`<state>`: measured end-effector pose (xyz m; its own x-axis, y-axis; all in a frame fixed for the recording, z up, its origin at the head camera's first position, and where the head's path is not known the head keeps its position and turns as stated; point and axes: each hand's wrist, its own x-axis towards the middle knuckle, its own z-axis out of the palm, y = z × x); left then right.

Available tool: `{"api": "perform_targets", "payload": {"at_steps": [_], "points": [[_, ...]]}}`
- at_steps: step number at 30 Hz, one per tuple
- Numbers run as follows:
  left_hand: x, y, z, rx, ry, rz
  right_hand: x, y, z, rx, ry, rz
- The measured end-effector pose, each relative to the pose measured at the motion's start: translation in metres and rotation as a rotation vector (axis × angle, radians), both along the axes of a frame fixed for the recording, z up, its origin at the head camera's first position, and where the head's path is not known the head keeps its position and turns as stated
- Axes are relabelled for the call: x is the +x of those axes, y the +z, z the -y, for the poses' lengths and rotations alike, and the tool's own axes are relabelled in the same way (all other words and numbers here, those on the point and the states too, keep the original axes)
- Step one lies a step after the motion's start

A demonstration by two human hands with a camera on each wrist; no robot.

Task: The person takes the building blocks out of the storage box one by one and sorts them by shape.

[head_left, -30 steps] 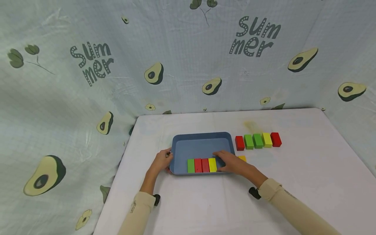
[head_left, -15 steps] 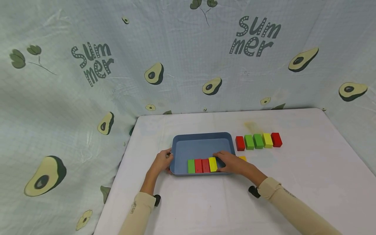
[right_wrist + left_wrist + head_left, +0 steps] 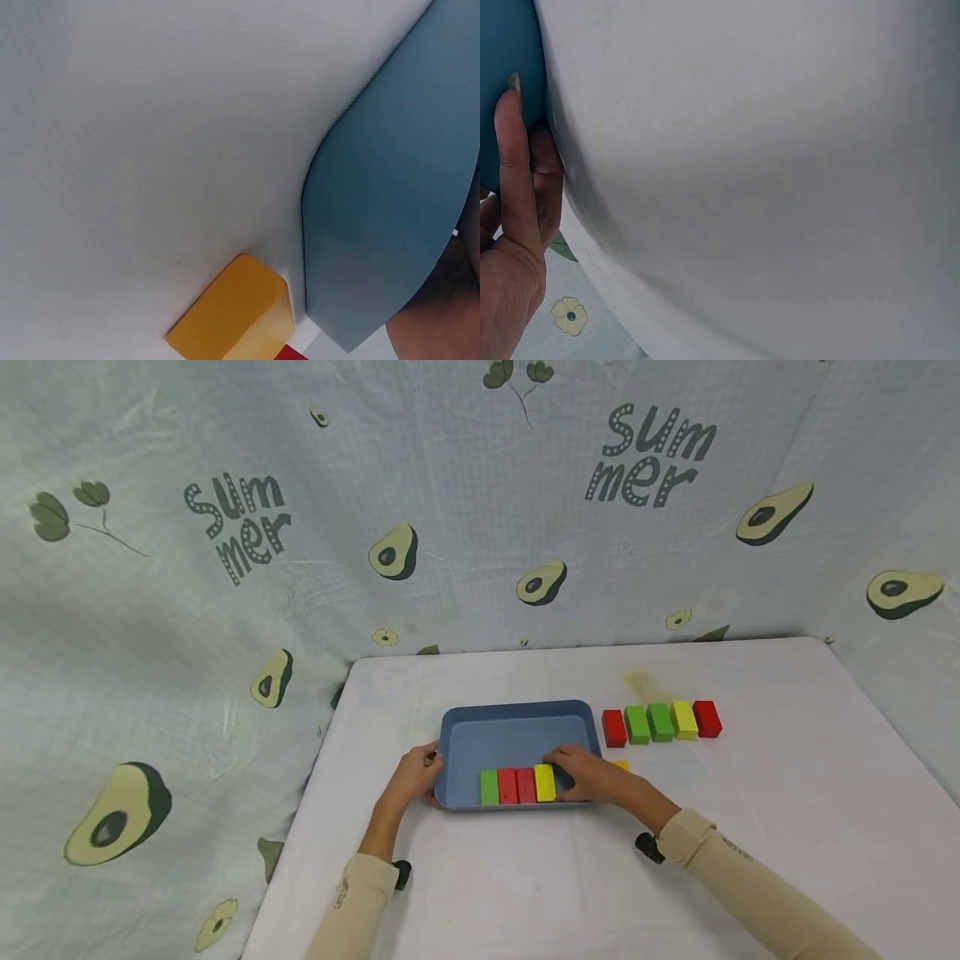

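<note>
A blue-grey tray (image 3: 510, 708) lies on the table. Along its near side, in the head view, a green block (image 3: 489, 787), two red blocks (image 3: 507, 786) and a yellow block (image 3: 544, 783) stand in a row. My right hand (image 3: 588, 774) reaches over the tray's right side and pinches that yellow block at the row's right end. The right wrist view has most of this hand hidden behind the tray wall (image 3: 390, 180). My left hand (image 3: 414, 774) holds the tray's left edge, one finger (image 3: 514, 165) lying along the wall in the left wrist view.
Right of the tray stand a red block (image 3: 613, 728), two green blocks (image 3: 637, 725), a yellow block (image 3: 683, 720) and another red block (image 3: 707, 719). An orange-yellow block (image 3: 232, 311) lies just outside the tray's right wall, partly behind my right hand. Patterned cloth (image 3: 480, 560) hangs behind the table.
The yellow block under my right hand rises slightly against the row at half a second ago and now sits a little lower and further right. The left hand keeps its place.
</note>
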<state>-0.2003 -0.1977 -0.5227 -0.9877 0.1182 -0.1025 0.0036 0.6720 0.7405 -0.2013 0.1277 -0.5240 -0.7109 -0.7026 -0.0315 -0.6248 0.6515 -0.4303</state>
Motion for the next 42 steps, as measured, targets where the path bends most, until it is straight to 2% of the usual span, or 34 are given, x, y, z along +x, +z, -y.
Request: {"api": "perform_targets", "payload": {"at_steps": [7,13,21,30,36,42], "points": [[0.003,0.000,-0.001,0.013,0.001,0.005,0.003,0.000,0.000,0.006,-0.001,-0.006],[0.001,-0.001,-0.001,0.002,-0.013,-0.027,0.003,0.001,0.000,0.003,-0.014,0.003],[0.000,0.000,-0.001,0.006,-0.011,-0.023,0.005,0.001,0.000,0.000,-0.021,-0.033],[-0.002,-0.001,-0.001,0.016,-0.008,-0.020,0.006,0.000,-0.003,-0.038,-0.038,-0.030],[-0.001,-0.001,0.000,0.004,-0.012,-0.023,0.007,0.007,-0.009,-0.039,-0.072,-0.015],[0.001,0.001,0.000,0.005,-0.010,-0.024,0.011,0.023,-0.018,-0.074,-0.127,0.049]]}}
